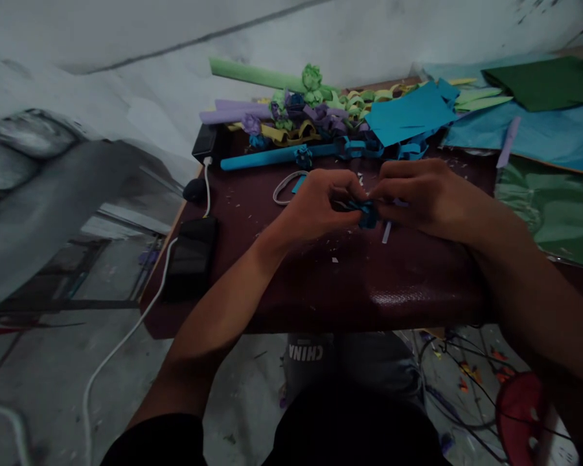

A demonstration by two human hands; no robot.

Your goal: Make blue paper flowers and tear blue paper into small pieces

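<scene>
A small crumpled dark-blue paper flower (368,215) is held between my hands, just above the dark red table (291,278). My left hand (323,202) pinches it between thumb and fingers from the left. From the other side, my right hand (420,194) has its fingertips closed on the flower's upper edge; its thumb is partly hidden. Beneath my right fingers lies a narrow lilac paper strip (387,232). A pale elastic loop (282,189) and a scrap of blue paper (298,184) rest beside my left hand.
Along the back lie rolled paper stems, including a blue tube (272,157), with paper flowers and folded chains. Blue sheets (412,116) and green sheets in clear plastic (548,213) lie to the right. Black boxes (190,255) with a white cable (140,320) stand at left.
</scene>
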